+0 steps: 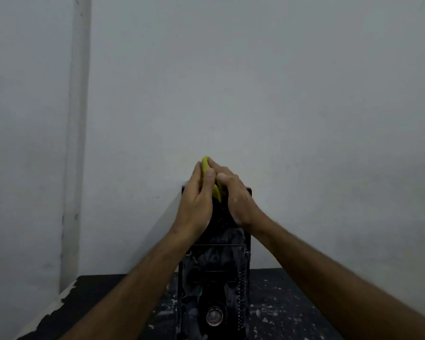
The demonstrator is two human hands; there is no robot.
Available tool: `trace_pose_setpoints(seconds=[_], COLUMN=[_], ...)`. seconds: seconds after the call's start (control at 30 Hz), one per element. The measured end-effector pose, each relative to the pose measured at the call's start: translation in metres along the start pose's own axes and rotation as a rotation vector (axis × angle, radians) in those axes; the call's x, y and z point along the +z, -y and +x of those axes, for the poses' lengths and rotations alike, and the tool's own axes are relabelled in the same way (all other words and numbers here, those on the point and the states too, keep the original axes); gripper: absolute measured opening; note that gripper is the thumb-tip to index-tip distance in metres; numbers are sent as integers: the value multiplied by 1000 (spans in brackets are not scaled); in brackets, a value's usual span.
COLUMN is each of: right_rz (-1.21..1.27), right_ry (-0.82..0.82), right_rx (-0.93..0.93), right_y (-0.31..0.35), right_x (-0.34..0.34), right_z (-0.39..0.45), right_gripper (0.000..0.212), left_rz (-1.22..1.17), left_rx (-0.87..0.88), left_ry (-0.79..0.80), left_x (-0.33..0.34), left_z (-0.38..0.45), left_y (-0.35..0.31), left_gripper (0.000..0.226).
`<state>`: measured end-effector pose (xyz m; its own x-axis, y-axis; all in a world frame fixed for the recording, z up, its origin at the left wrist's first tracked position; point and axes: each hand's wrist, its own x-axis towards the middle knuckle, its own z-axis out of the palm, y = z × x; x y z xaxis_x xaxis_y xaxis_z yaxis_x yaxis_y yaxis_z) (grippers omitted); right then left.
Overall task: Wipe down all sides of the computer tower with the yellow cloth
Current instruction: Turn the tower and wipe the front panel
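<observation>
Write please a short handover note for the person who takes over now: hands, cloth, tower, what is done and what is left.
Left hand and right hand: both raised over the far top end of the tower, pressing the cloth between them in a shared grip.
Tower: black, on the dark speckled table, close to the wall.
Done: cannot tell; the tower's near face looks streaked.
Left: probably most sides; check each one and wipe.

Both hands around yellow cloth atop black computer tower.
</observation>
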<state>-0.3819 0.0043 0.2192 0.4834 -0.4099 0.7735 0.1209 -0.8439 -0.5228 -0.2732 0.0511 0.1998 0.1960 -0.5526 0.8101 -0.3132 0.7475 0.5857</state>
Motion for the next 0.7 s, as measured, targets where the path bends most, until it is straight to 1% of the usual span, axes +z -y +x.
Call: trace_pose_setpoints(seconds=[0.07, 0.13, 0.17, 0.2, 0.27, 0.3, 0.33, 0.4, 0.47, 0.53, 0.6, 0.67, 0.7], right_rz=[-22, -38, -71, -138, -290, -354, -415, -491, -485, -447, -435, -453, -453], right_ry=[61, 60, 6, -100, -370, -462, -497, -437, -378, -386, -424, -425, -420], right_rx=[-40, -63, -91, -133, -197, -186, -152, -68, -29, -59, -84, -109, -109], right_y=[5, 9, 6, 2, -17, -30, -43, -68, -87, -93, -96, -97, -97], right_x=[-5, -16, -23, -30, -47, -54, -60, -65, -63, -56, -51, -50, -50], right_z=[0, 3, 5, 6, 10, 10, 9, 5, -3, -9, -12, -11, -11], right_gripper=[63, 60, 56, 51, 35, 28, 25, 24, 26, 26, 26, 27, 29], left_rz=[43, 91, 140, 217, 440, 559, 676, 885, 943, 950, 1006, 1089, 1134], left_rx=[76, 140, 164, 196, 251, 262, 283, 358, 432, 514, 588, 622, 624], left_ry=[-92, -131, -121, -101, -57, -36, -13, 23, 90, 160, 208, 275, 337], left_x=[-9, -23, -32, -44, -69, -81, -93, -109, -111, -102, -85, -69, -62], left_z=[4, 9, 12, 15, 18, 19, 19, 19, 20, 25, 34, 44, 46], left_y=[2, 5, 7, 10, 16, 18, 20, 22, 19, 16, 11, 9, 9], left_gripper=[48, 35, 31, 31, 38, 42, 42, 35, 32, 34, 35, 33, 32])
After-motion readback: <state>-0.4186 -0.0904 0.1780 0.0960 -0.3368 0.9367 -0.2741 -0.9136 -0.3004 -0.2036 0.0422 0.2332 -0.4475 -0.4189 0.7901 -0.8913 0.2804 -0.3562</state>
